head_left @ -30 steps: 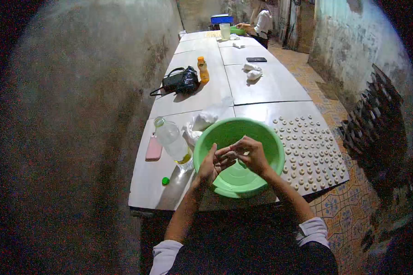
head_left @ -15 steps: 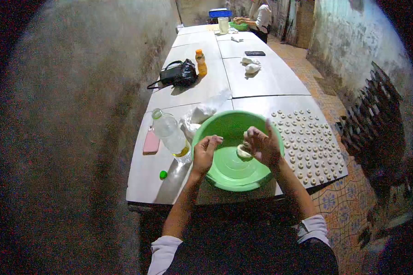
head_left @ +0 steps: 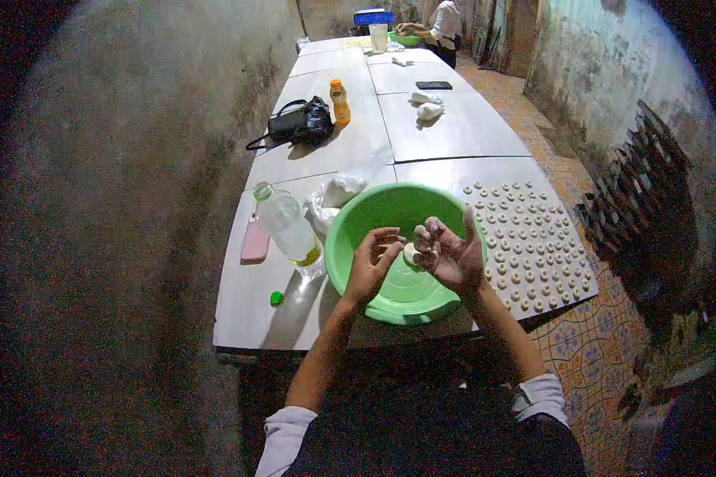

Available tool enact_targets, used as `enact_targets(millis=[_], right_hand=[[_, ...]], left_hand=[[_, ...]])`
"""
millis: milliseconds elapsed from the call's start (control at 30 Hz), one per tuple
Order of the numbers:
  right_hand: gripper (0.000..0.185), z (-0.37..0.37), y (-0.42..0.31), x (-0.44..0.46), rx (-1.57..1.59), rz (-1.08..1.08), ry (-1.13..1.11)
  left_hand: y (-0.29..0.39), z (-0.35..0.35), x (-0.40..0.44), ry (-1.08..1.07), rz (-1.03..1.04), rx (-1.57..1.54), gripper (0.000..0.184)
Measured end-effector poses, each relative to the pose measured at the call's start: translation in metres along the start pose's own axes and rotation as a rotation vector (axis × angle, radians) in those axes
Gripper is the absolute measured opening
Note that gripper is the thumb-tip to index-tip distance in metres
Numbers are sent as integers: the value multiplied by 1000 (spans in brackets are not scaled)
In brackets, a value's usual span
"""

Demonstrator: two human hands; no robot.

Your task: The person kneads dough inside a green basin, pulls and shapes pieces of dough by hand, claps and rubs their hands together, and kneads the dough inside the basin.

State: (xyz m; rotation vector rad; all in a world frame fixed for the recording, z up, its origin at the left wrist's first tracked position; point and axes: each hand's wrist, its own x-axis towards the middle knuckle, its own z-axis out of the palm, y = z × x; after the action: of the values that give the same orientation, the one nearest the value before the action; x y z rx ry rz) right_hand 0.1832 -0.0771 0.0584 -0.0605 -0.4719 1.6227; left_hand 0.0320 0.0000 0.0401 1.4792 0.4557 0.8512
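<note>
A green plastic basin (head_left: 342,286) stands at the near end of the table. A lump of pale dough (head_left: 410,253) lies in it, partly hidden behind my right fingers. Over the basin's left side is my left hand (head_left: 367,269), its fingers bent and parted from the thumb, with no object visible between them. My right hand (head_left: 457,258) hovers above the right part of the basin, palm turned inward, thumb raised and flour-dusted fingers loosely curled beside the dough. Rows of small ring-shaped dough pieces (head_left: 527,246) cover a board right of the basin.
Left of the basin stand an uncapped clear bottle (head_left: 286,226), a green cap (head_left: 276,298) and a pink phone (head_left: 254,240). Behind are a white plastic bag (head_left: 330,199), a black bag (head_left: 302,126) and an orange bottle (head_left: 340,103). Another person (head_left: 444,28) works at the far end.
My left thumb and fingers have parted from a pinch, and that hand has moved slightly right. My right hand has shifted slightly left. The whole view has shifted a little.
</note>
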Motion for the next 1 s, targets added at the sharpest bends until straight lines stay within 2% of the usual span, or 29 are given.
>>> enact_targets(millis=[100, 167, 233, 300, 367, 433, 567, 633, 667, 767, 833, 1000], right_hand=[[59, 1, 4, -2, 48, -29, 82], [61, -1, 6, -2, 89, -18, 38], [61, -1, 7, -3, 12, -60, 116], [62, -2, 8, -3, -15, -86, 119], [65, 1, 11, -3, -47, -127, 144], [66, 6, 14, -3, -72, -141, 218], [66, 1, 16, -3, -272, -163, 169], [67, -1, 20, -1, -354, -211, 197], [71, 1, 21, 0, -418, -189, 190], [70, 2, 23, 0, -452, -198, 225], [70, 0, 24, 0, -462, -198, 218], [68, 5, 28, 2, -498, -206, 210]], left_hand=[[5, 5, -3, -1, 0, 24, 39], [8, 8, -4, 51, 172, 291, 46], [16, 11, -6, 96, 206, 380, 45], [15, 12, -7, 169, 424, 661, 40], [16, 16, -7, 189, 435, 683, 38], [17, 21, -9, 226, 456, 835, 36], [8, 24, -5, 212, 411, 670, 31], [15, 27, -7, 206, 443, 693, 27], [13, 28, -8, 208, 385, 593, 24], [7, 25, -7, 218, 301, 461, 19], [2, 20, -6, 168, 169, 343, 19], [-1, 19, -7, 178, 182, 319, 13]])
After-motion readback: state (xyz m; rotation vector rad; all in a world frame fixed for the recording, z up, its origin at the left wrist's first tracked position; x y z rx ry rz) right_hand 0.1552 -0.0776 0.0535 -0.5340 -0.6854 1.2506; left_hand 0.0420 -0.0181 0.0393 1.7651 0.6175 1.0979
